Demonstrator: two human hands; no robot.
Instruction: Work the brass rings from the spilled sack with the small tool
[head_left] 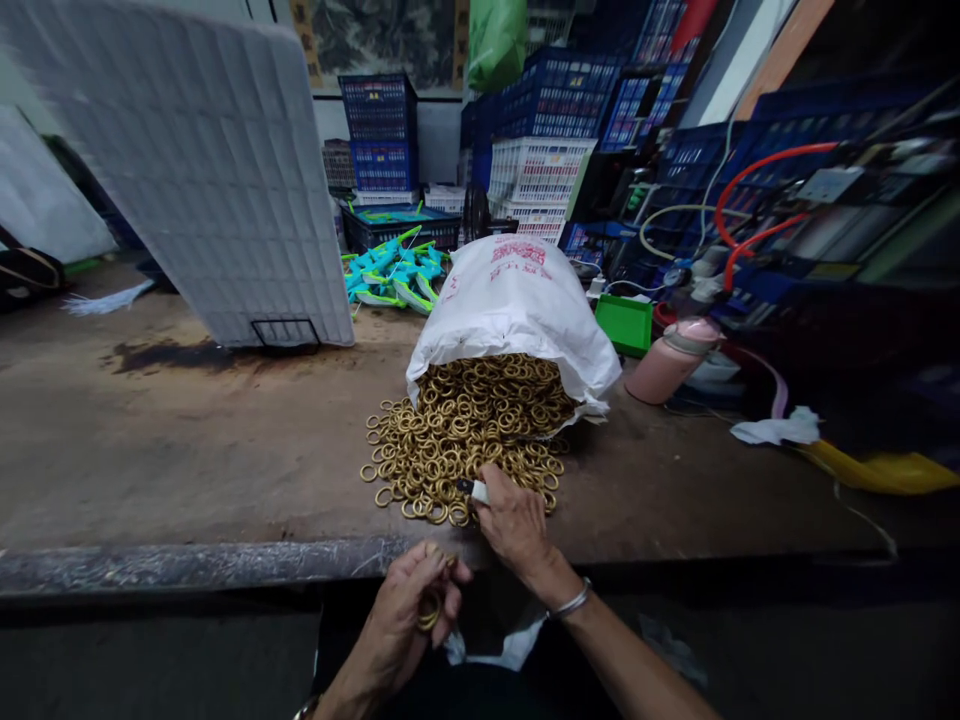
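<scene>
- Our left hand (412,600) curls nearly closed around a few gold-coloured rings (429,612), just off the table's near edge.
- Our right hand (517,520) pinches a small white-and-black tool (478,491) over the near part of the ring pile (450,450); its long axis runs roughly sideways, black end pointing left.
- We see the pile spreading across the table (187,440) from a white sack (517,300), lying with its ring-filled mouth toward us.
- Behind, a dark basket (405,235) holds turquoise-and-green pieces (397,272), more heaped before it.
</scene>
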